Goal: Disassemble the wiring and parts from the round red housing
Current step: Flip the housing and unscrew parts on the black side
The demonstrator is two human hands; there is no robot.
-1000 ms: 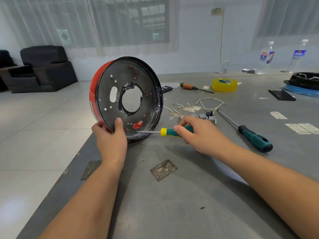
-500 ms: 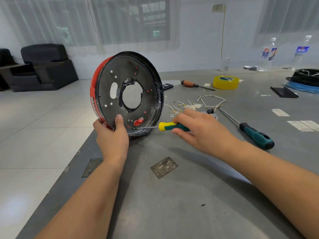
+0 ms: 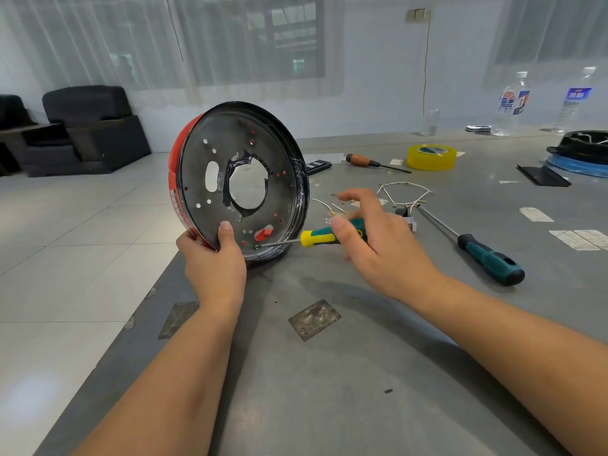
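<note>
The round red housing [image 3: 210, 179] stands on edge at the table [image 3: 329, 373] corner, its black inner plate full of holes. Left hand [image 3: 214, 258] has its grip wrapped round the rim; right hand [image 3: 371, 238] pinches a small screwdriver [image 3: 316, 237], tip in a low screw.

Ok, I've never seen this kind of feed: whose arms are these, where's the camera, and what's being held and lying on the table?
There is no machine: a person wears one camera on the head, looking down at their own bare arms. The left hand grips the round red housing, stood on edge on the grey table. The right hand pinches a small yellow-green screwdriver, its tip at a screw low on the housing's dark plate. On the table lie a larger green screwdriver, removed white wiring, yellow tape and an orange-handled screwdriver.
</note>
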